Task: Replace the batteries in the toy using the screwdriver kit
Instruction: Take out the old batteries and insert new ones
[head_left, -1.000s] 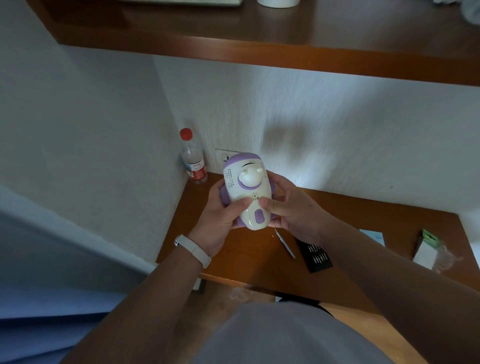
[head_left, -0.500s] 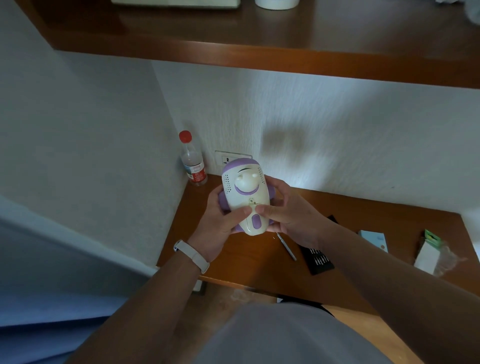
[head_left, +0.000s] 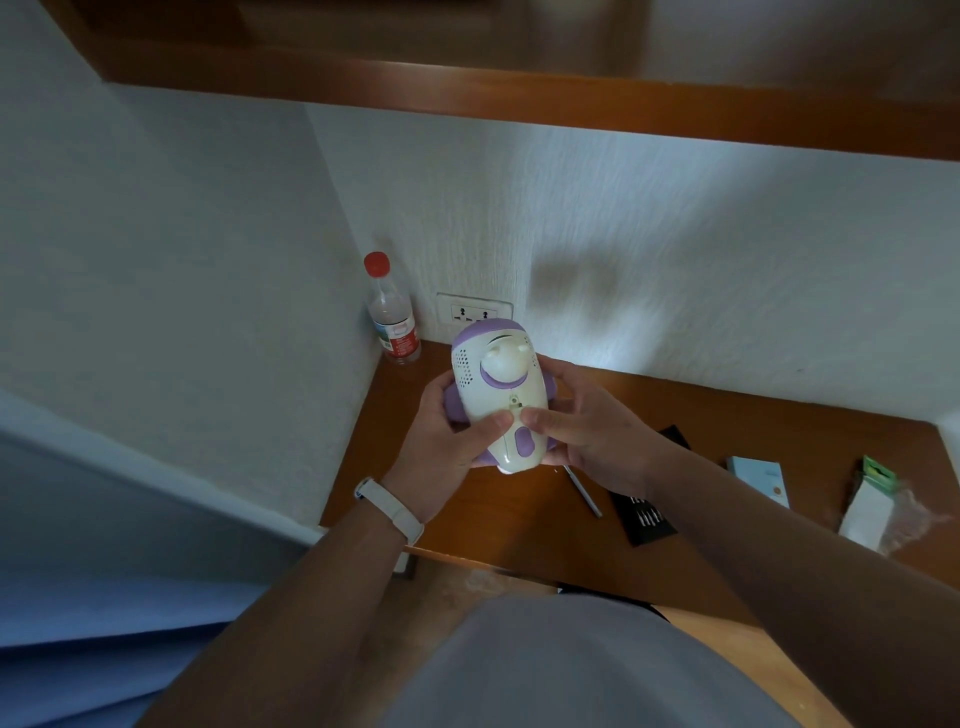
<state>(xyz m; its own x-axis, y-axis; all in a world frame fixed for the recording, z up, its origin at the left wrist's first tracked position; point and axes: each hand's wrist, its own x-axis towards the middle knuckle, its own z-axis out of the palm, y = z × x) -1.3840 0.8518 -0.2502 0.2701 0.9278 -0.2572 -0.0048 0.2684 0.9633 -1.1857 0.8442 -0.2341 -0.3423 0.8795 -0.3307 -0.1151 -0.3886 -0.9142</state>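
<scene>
A cream and purple toy (head_left: 498, 395) is held up above the wooden desk (head_left: 753, 431), its back side with a small latch facing me. My left hand (head_left: 447, 441) grips its left side, thumb across the lower body. My right hand (head_left: 582, 426) grips its right side, thumb meeting the left thumb just below the latch. Beneath my right hand, on the desk, lie a thin silver screwdriver (head_left: 584, 492) and the black bit holder (head_left: 647, 514) of the kit, partly hidden by my right forearm.
A clear bottle with a red cap (head_left: 390, 312) stands in the desk's back left corner beside a wall socket (head_left: 474, 310). A light blue box (head_left: 761, 480) and a green and white pack in clear wrap (head_left: 872, 501) lie at the right. A shelf (head_left: 519, 93) overhangs above.
The toy has sunk slightly toward the desk in both hands, and the thumbs have closed in under the latch. The view has tipped down a little.
</scene>
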